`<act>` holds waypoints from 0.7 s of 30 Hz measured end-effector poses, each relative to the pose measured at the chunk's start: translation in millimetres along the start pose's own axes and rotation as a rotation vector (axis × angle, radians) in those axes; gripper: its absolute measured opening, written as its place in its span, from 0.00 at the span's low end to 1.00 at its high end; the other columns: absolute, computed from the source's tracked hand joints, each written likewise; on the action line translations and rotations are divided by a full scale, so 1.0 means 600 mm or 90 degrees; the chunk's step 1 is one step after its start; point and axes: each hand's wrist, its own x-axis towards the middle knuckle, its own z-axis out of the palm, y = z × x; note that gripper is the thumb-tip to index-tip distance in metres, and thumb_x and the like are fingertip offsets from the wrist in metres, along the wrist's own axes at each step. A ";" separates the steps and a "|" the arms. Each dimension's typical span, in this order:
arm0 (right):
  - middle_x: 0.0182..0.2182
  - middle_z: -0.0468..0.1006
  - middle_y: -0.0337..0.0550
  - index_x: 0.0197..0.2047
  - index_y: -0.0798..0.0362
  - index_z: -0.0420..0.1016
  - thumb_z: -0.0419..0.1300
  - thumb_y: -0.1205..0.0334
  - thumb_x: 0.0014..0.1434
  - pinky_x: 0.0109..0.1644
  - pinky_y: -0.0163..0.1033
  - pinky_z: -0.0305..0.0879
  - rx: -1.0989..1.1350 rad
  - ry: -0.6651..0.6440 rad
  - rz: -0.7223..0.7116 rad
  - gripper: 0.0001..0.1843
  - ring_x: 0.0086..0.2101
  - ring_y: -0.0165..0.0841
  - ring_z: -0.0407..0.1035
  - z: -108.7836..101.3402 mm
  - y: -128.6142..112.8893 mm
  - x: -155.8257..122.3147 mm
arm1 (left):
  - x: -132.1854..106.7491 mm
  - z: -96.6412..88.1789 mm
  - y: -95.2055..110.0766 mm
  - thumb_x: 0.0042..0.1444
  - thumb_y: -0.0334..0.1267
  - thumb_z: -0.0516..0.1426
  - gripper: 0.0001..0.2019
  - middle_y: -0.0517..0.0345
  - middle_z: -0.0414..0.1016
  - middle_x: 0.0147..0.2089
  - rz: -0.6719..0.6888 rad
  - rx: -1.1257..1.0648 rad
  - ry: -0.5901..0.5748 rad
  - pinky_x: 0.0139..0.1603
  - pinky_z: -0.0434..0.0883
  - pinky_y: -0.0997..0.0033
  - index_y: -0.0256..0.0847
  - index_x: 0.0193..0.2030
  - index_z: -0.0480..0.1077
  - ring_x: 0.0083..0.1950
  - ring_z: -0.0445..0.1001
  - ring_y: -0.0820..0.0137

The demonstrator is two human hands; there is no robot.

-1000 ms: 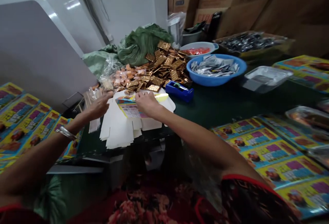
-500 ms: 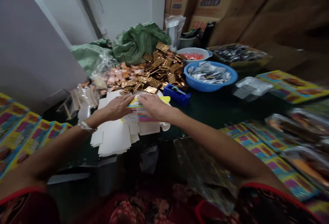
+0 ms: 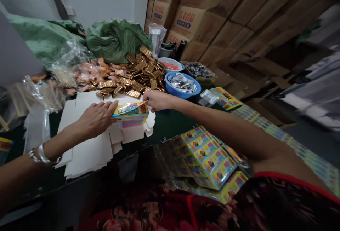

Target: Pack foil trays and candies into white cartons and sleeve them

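Note:
A small printed box, yellow and blue, lies on a stack of white flattened cartons. My left hand grips its left end, fingers over the top and thumb low at the front. At the box's right end is my right hand, closed. Bits of dark blue show on both sides of it, apparently the blue tape dispenser, mostly hidden by the hand. A thin shiny line, like a strip of tape, slants across the box top to my right fingertips.
Behind lie gold-wrapped packets and orange-wrapped pieces. A blue bowl holds silver sachets. Printed boxes stand stacked at lower right. Clear bags with sticks lie at left. Brown cartons rise behind.
The view has swung right. My right hand has moved off the box top to its right end, where the tape dispenser stood. My left hand stays at the box's left end.

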 end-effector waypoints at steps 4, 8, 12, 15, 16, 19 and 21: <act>0.31 0.80 0.44 0.54 0.56 0.69 0.52 0.73 0.62 0.28 0.33 0.60 0.068 0.063 0.030 0.17 0.27 0.30 0.72 0.018 0.011 0.003 | 0.001 -0.005 0.005 0.66 0.43 0.49 0.30 0.38 0.69 0.61 0.005 -0.005 -0.016 0.50 0.66 0.56 0.29 0.70 0.53 0.55 0.71 0.50; 0.38 0.80 0.52 0.51 0.58 0.68 0.58 0.70 0.58 0.33 0.35 0.60 -0.054 0.196 -0.006 0.16 0.36 0.38 0.73 0.033 0.012 0.002 | 0.002 -0.005 0.010 0.67 0.42 0.48 0.29 0.38 0.70 0.60 -0.011 -0.009 -0.013 0.48 0.65 0.57 0.28 0.70 0.53 0.54 0.71 0.51; 0.31 0.78 0.45 0.43 0.57 0.71 0.53 0.70 0.60 0.30 0.34 0.60 0.138 0.135 -0.041 0.09 0.27 0.31 0.69 0.031 0.017 -0.017 | 0.001 0.000 0.014 0.65 0.41 0.50 0.29 0.39 0.69 0.62 -0.029 -0.051 -0.002 0.49 0.63 0.58 0.31 0.70 0.54 0.56 0.70 0.53; 0.27 0.73 0.39 0.48 0.58 0.71 0.51 0.66 0.63 0.27 0.33 0.60 0.316 0.080 -0.103 0.13 0.22 0.27 0.65 0.051 0.031 -0.041 | 0.004 0.004 0.014 0.65 0.42 0.50 0.29 0.41 0.68 0.63 -0.016 -0.088 0.009 0.49 0.63 0.59 0.37 0.71 0.52 0.55 0.70 0.53; 0.26 0.72 0.38 0.54 0.59 0.69 0.51 0.64 0.63 0.27 0.33 0.61 0.358 0.083 -0.111 0.17 0.22 0.27 0.64 0.066 0.034 -0.048 | 0.005 0.005 0.013 0.65 0.43 0.51 0.30 0.42 0.69 0.62 -0.013 -0.095 0.009 0.48 0.63 0.59 0.40 0.72 0.51 0.53 0.71 0.53; 0.25 0.72 0.36 0.71 0.61 0.46 0.51 0.61 0.64 0.28 0.35 0.64 0.458 0.114 -0.116 0.35 0.23 0.30 0.66 0.130 0.037 -0.057 | 0.006 0.008 0.014 0.66 0.44 0.51 0.31 0.45 0.71 0.59 -0.012 -0.094 0.000 0.46 0.63 0.60 0.48 0.74 0.48 0.49 0.72 0.54; 0.26 0.75 0.36 0.74 0.60 0.31 0.51 0.62 0.65 0.32 0.36 0.67 0.460 0.143 -0.130 0.42 0.26 0.32 0.69 0.172 0.031 -0.056 | 0.006 0.007 0.015 0.66 0.43 0.51 0.31 0.45 0.71 0.58 -0.014 -0.083 -0.006 0.47 0.64 0.59 0.52 0.74 0.47 0.49 0.73 0.54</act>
